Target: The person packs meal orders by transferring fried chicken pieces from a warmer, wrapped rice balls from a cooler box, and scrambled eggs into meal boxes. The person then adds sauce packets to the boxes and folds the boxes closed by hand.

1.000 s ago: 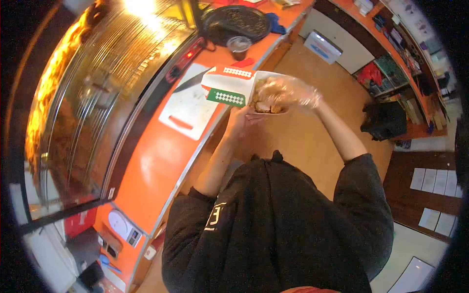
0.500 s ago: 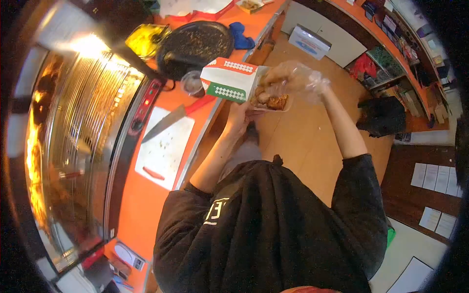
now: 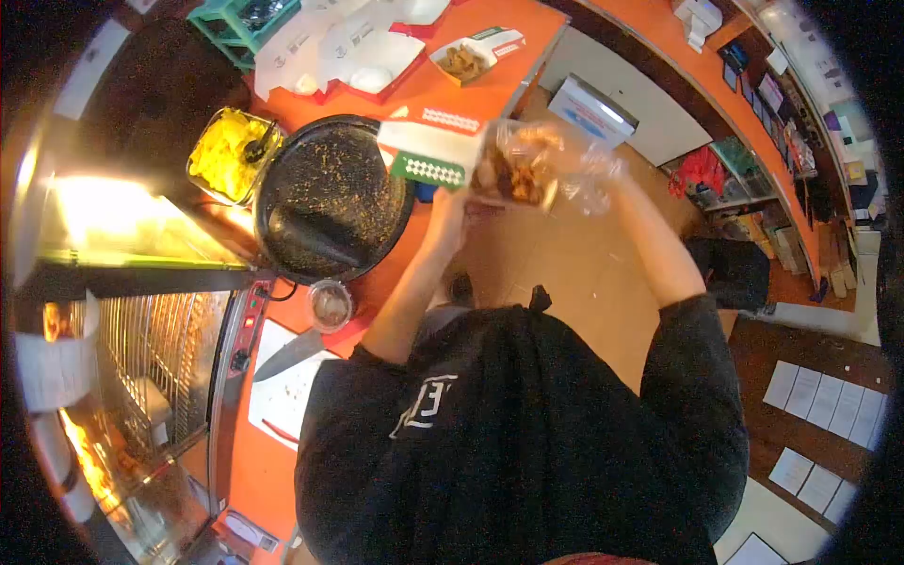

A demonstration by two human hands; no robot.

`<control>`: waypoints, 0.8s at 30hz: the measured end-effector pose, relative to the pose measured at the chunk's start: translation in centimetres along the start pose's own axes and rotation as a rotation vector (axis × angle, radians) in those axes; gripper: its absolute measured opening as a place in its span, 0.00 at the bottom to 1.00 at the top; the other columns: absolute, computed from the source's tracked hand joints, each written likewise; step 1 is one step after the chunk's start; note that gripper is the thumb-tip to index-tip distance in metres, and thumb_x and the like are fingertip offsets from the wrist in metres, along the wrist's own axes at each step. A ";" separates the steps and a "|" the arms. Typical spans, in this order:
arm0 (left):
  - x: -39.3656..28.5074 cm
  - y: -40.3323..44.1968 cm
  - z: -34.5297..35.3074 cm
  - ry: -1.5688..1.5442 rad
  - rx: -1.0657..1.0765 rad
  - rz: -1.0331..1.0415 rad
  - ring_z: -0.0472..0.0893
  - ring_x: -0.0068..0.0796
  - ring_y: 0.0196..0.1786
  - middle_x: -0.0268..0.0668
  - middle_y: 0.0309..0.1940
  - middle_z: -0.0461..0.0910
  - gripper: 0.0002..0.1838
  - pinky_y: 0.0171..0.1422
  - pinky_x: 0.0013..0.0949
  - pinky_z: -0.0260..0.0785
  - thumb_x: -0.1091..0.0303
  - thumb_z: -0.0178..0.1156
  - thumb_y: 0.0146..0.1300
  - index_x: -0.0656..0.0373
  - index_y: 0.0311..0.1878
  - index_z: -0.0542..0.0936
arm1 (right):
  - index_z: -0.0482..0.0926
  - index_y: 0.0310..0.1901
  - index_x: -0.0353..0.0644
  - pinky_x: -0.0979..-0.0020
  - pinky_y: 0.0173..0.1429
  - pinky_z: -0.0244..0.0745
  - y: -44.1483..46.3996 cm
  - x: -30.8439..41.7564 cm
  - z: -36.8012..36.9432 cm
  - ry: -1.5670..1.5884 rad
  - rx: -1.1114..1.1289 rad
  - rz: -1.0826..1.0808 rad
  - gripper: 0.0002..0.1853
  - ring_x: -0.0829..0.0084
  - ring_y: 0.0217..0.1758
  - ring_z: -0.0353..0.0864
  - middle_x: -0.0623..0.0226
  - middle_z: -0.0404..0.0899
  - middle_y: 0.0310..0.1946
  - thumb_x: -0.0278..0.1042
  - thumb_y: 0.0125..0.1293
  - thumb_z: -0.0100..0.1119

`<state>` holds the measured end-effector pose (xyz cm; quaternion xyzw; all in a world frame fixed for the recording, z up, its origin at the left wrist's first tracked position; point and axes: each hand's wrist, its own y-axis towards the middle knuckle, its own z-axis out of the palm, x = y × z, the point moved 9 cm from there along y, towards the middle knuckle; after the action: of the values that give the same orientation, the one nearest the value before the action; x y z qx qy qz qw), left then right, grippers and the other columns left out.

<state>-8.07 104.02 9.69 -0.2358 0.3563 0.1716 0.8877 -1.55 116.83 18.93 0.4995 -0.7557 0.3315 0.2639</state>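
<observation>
My left hand [image 3: 450, 218] grips a takeaway box [image 3: 428, 153] from below; the box is white with red and green patterned edges, and its lid is folded back to the left. Browned pieces of food [image 3: 516, 179], which look like roast chicken, lie in its tray. At the tray's right side is my right hand [image 3: 565, 162], in a clear plastic glove. Motion blurs its fingers, so I cannot make out whether they hold a piece. Just left of the box, a round black pan [image 3: 334, 193] with crumbs sits on the orange counter [image 3: 264, 471].
A glass dish of yellow food [image 3: 231, 155] stands beside the pan. A plastic cup [image 3: 330, 306], a knife [image 3: 287, 356] and a white cutting board [image 3: 273, 405] lie nearer. Open boxes [image 3: 367, 71] and a filled carton [image 3: 463, 64] are farther back. A lit rotisserie oven [image 3: 141, 367] stands left.
The view has shifted forward along the counter, bringing the pan and back boxes more into sight. The takeaway box stays in my left hand. My gloved right hand has shifted slightly at the tray.
</observation>
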 end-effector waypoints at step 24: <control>3.9 19.7 -7.0 -0.158 -0.766 0.013 0.74 0.35 0.29 0.39 0.28 0.71 0.13 0.28 0.38 0.72 0.76 0.45 0.50 0.59 0.42 0.66 | 0.72 0.39 0.42 0.60 0.37 0.71 22.2 -7.9 -2.2 -0.224 0.264 -0.349 0.14 0.57 0.35 0.76 0.54 0.75 0.32 0.41 0.54 0.50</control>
<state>-18.53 117.06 -3.42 -0.5338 0.1983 0.3153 0.7591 -19.14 129.30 9.30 0.6862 -0.6327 0.3192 0.1643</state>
